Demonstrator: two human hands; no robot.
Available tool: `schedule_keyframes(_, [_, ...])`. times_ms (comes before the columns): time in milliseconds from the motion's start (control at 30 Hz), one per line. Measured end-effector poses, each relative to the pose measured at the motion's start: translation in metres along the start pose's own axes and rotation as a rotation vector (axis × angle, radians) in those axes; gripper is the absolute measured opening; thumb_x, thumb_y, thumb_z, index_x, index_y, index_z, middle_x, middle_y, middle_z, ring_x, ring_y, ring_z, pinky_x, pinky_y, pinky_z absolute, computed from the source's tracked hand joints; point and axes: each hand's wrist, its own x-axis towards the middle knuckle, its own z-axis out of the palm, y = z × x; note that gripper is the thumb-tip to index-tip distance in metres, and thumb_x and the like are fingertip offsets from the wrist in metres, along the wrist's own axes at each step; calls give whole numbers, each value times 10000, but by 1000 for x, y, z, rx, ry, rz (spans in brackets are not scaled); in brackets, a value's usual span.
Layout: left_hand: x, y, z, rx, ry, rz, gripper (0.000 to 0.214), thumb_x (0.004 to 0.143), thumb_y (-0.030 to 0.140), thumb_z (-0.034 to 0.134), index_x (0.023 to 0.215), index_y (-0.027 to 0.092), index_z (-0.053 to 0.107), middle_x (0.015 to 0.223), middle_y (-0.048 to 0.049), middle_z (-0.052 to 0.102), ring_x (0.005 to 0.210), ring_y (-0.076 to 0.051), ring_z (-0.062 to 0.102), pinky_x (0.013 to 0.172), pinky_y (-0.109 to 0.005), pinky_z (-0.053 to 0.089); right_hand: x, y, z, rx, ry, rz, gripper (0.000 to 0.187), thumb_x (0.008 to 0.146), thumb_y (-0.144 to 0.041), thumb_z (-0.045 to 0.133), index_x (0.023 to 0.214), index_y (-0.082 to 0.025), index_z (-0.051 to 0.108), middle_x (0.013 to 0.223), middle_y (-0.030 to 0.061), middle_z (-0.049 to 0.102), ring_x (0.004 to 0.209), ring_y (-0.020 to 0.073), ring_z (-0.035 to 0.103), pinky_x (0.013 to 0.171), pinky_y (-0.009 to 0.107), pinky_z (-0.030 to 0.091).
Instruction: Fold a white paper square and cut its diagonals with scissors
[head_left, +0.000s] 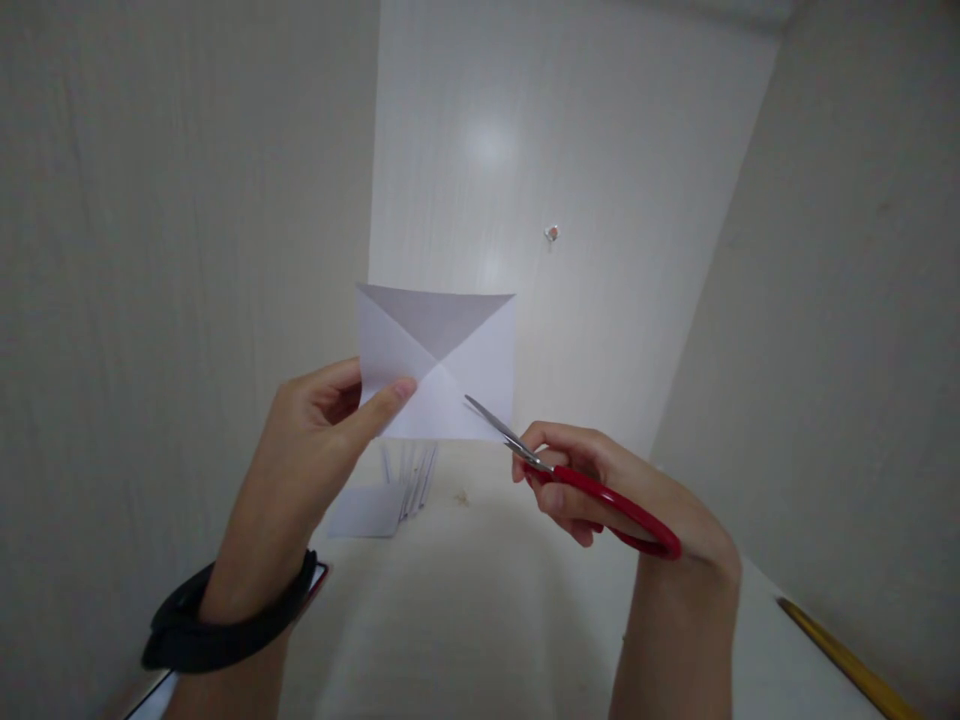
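My left hand (330,410) pinches the left side of a white sheet of paper (472,385), thumb on its front and fingers behind. Two diagonal creases cross near the middle of the sheet, which is held up off the table. In my right hand (577,470) is a pair of scissors (615,505) with red handles. The upper blade lies over the lower right part of the paper, its tip pointing up and left. The other blade is mostly hidden, so I cannot tell whether it is behind the sheet.
Below the paper, several white paper pieces (367,510) lie on the pale table (465,620). A small brownish mark (460,497) is beside them. Pale panels rise on both sides and in front. At the lower right lies a yellowish strip (840,655).
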Motion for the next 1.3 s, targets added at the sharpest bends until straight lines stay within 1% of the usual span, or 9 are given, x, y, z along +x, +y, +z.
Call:
schedule_keyframes(167, [1,-1,0,11,-3,3,274,780,433,698,885,184,743,864,-20,743,760,-167,626,639,-234,463,7,7,0,13,-2,-16,328,784,-462,681,857,-174,542,545,-88,447,405,38,384,374,164,280])
schedule_keyframes(300, [1,0,-1,39,-45,-35,289,785,440,691,892,175,738,847,-25,741,747,-178,629,620,-238,464,9,11,-2,26,-24,-9,332,789,-470,674,850,-173,539,525,-92,444,387,39,375,365,168,271])
schedule_keyframes(400, [1,1,-2,40,-69,-69,301,784,424,696,942,171,738,864,-28,745,763,-185,645,621,-239,474,12,16,-4,59,-43,-46,349,790,-486,672,866,-172,539,503,-97,440,377,42,366,362,172,267])
schedule_keyframes(567, [-1,2,-1,41,-30,-40,304,778,418,706,966,181,745,881,-27,750,775,-184,650,626,-238,480,16,24,-7,102,-58,-77,386,785,-518,671,877,-164,548,492,-94,443,373,41,353,360,178,239])
schedule_keyframes(767, [-1,2,0,56,3,-54,279,767,411,720,946,199,752,856,-18,752,743,-165,647,598,-217,468,18,21,-8,86,-71,-55,367,793,-510,664,855,-170,541,471,-94,446,371,47,362,364,178,237])
schedule_keyframes(867, [-1,1,0,49,24,-41,262,762,412,726,909,196,751,841,-17,750,731,-164,646,590,-219,470,17,22,-8,87,-72,-73,358,802,-505,656,862,-173,538,469,-97,444,368,47,357,365,180,236])
schedule_keyframes(1000, [0,0,0,54,31,-29,238,766,399,723,877,190,748,827,-14,750,721,-163,642,581,-219,469,15,24,-8,93,-75,-100,368,806,-515,647,879,-171,536,490,-94,447,373,45,357,368,183,240])
schedule_keyframes(1133, [0,-1,0,60,34,-15,261,764,393,723,921,186,751,864,-22,757,735,-170,649,579,-222,469,15,23,-7,91,-80,-82,378,789,-521,659,875,-174,537,491,-94,444,370,45,357,361,182,231])
schedule_keyframes(1300, [-2,1,0,74,28,-23,270,767,416,723,906,187,753,814,-11,751,703,-160,642,565,-213,463,17,22,-7,75,-71,-55,350,794,-499,658,863,-175,542,479,-90,447,369,49,358,360,183,227])
